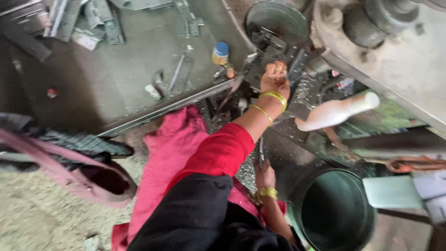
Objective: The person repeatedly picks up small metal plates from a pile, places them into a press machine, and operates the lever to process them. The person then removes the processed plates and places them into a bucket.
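Person's hands at a metal press jig.
L hand (275,80) clenched on a grey metal piece (273,52) atop the jig, bangles just below wrist. R hand (265,174) lower, beside green bucket (334,209), gripping thin metal rod (261,152).

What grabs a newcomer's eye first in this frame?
The bright red sleeve running up the middle, ending in a hand with gold bangles pressed on grey metal parts at the machine top centre. Next, the white bottle-shaped handle sticking out to its right, and the dark green bucket at bottom right beside the other hand.
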